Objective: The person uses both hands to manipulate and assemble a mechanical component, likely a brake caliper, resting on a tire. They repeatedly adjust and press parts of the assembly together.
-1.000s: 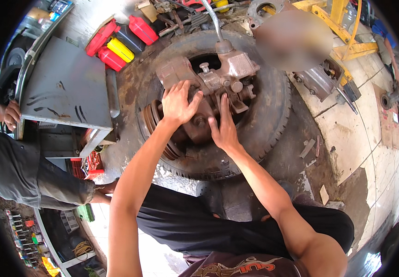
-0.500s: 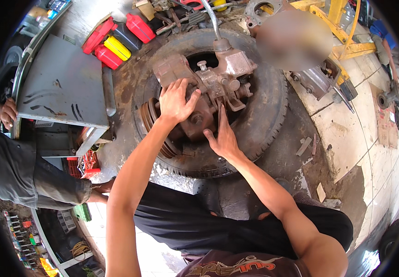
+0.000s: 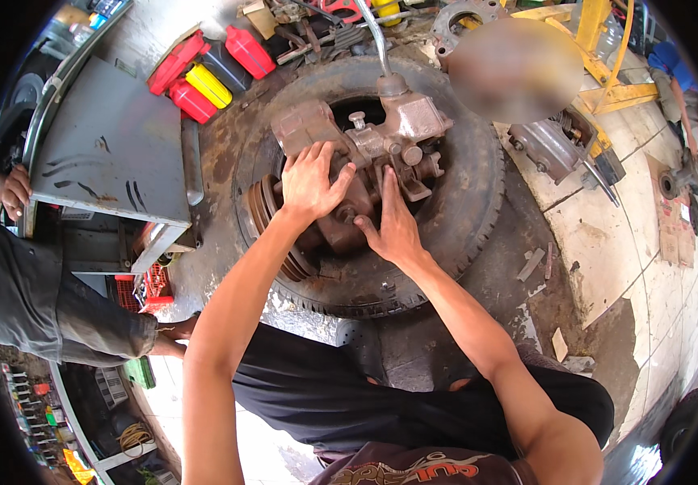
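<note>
While left hand (image 3: pixel 312 183) and right hand (image 3: pixel 396 222) lie unclenched against it, blocky reddish-brown metal housing (image 3: pixel 376 143), knobbed, grimy

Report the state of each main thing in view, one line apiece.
Large black rubber tyre, lying flat
Brown, blocky metal housing, resting on the tyre
Silver metal lever, projecting from the housing
Bare left hand, open, touching the housing
Bare right hand, open, against the housing
Grey metal cabinet, top streaked with dark marks
</note>
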Motion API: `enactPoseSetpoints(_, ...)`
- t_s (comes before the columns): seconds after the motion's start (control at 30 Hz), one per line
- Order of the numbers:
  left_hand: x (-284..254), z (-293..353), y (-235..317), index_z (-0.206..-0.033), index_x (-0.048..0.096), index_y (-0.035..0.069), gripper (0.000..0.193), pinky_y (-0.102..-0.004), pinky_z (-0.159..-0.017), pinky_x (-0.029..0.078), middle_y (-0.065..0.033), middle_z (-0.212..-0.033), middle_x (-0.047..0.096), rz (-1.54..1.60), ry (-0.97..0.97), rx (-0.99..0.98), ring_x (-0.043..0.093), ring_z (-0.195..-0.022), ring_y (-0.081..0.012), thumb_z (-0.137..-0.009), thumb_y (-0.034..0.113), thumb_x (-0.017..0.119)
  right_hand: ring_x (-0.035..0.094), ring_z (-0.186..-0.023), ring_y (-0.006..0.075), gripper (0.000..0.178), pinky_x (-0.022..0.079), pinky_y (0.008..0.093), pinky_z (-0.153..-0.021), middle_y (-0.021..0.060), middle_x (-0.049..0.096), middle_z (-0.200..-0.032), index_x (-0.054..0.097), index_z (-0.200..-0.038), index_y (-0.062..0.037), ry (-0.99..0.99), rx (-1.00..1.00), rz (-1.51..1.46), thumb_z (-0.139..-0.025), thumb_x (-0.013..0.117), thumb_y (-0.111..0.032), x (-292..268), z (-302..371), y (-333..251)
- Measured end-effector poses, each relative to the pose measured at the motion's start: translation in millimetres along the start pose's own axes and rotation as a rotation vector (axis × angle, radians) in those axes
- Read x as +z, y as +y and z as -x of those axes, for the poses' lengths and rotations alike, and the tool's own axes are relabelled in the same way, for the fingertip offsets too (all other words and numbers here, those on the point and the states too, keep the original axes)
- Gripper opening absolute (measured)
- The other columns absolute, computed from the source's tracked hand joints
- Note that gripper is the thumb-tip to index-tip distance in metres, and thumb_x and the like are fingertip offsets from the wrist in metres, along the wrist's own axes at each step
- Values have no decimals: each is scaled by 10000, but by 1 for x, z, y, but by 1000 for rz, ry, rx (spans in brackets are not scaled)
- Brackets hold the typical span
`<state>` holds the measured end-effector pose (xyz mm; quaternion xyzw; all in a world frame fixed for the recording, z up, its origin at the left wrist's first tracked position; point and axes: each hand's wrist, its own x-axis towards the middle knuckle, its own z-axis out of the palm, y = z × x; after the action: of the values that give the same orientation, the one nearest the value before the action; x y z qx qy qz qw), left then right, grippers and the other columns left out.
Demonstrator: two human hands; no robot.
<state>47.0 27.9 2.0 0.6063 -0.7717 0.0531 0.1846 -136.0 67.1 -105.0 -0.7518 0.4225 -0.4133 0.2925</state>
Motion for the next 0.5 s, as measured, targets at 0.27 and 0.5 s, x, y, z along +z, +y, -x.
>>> enactPoseSetpoints(0.27,-1,-9,1,-1162,622,27,505,-502,-937,468,-164,-1133,686,-19,8,-12,644,-1087,-367,-911,466,616,303,-1506,440,914,291,455,-1220,295,259,-1638,67,-1615,44,-52,-156,-199,-1030,546,-470,-11,2,20)
enactPoseSetpoints(0.5,0,-1,-1,-1160,624,19,526,-492,-945,469,-175,-1143,684,-31,-1,-25,642,-1095,-376,-907,481,614,536,-1351,422,585,448,435,-1099,284,519,-1475,375,-1518,26,194,176,-446,-1025,594,-201,0,25,-16)
